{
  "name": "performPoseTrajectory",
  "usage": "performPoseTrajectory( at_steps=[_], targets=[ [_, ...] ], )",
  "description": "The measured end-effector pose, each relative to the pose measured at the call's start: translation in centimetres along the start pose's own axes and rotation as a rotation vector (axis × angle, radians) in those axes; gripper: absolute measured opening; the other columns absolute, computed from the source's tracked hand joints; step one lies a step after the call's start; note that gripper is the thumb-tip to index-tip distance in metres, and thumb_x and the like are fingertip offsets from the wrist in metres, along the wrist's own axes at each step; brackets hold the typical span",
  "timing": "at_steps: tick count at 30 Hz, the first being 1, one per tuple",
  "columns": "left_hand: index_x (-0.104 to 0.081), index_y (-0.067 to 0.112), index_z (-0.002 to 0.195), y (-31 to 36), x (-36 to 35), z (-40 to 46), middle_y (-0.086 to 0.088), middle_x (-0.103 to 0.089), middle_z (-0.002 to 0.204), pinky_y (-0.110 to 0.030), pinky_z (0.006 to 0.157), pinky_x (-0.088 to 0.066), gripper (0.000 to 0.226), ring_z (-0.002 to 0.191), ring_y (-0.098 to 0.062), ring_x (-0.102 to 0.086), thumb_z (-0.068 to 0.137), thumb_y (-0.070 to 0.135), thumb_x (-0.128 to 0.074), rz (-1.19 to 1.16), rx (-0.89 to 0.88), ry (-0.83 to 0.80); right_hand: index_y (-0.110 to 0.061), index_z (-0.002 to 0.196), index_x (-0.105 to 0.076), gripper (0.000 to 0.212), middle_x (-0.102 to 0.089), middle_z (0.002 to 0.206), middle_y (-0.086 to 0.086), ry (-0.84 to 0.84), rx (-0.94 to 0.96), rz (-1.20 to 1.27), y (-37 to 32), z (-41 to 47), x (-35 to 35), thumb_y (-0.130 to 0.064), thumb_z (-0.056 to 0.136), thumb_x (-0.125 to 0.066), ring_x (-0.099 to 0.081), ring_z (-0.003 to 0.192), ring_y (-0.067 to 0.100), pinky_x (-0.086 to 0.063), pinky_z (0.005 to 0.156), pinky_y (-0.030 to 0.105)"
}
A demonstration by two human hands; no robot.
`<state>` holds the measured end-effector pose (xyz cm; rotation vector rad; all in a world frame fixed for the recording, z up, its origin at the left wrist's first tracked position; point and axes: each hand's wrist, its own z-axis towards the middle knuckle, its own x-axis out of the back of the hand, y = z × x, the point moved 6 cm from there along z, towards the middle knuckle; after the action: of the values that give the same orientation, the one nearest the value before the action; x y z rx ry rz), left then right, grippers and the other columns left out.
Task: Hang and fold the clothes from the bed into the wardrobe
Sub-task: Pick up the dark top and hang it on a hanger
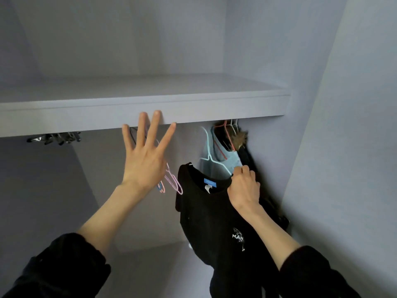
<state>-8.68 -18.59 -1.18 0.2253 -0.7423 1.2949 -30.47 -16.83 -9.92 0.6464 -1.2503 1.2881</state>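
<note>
Your right hand (243, 188) grips the black cotton T-shirt (217, 222) at its collar; your left hand (144, 160), fingers spread wide, reaches toward the pink wire hangers (174, 181) behind it.

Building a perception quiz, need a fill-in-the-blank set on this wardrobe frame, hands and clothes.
1. The right hand grips the collar of a ____ coloured T-shirt.
2. The left hand is ____, fingers spread, holding nothing.
3. The label inside the T-shirt's neck is ____.
4. The pink hanger shows just beside the ____ hand.

Missing words: black; open; blue; left
</note>
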Motion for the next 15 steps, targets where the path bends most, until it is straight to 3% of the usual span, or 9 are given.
performPoseTrajectory(
  at_steps=[8, 15],
  targets=[
    [-0.018, 0.022, 0.149, -0.4, -1.5, 0.7, -0.015, -0.011, 0.155, -0.068, 0.105, -0.002, 0.104, 0.139, -0.046, -0.007, 0.06, -0.001, -0.067, 0.116, -0.024, 0.052, 0.003, 0.13, -0.044, 0.046, -0.04, 0.138, 0.016, 0.006, -0.155, 0.359, -3.1, 6.3, -1.8, -0.011, 0.088, -0.058, -0.041, 0.126, 0.032, -0.043, 0.098, 0.042],
    [-0.013, 0.025, 0.149, -0.2, -1.1, 0.6, -0.012, -0.01, 0.155, -0.065, 0.106, -0.003, 0.103, 0.141, -0.043, -0.009, 0.064, 0.006, -0.068, 0.126, -0.017, 0.107, 0.005, 0.131, -0.042, 0.044, -0.037, 0.139, 0.017, 0.021, -0.309, 0.591, -5.3, 11.3, -3.4, -0.01, 0.091, -0.054, -0.037, 0.127, 0.037, -0.041, 0.095, 0.05]
  ],
)
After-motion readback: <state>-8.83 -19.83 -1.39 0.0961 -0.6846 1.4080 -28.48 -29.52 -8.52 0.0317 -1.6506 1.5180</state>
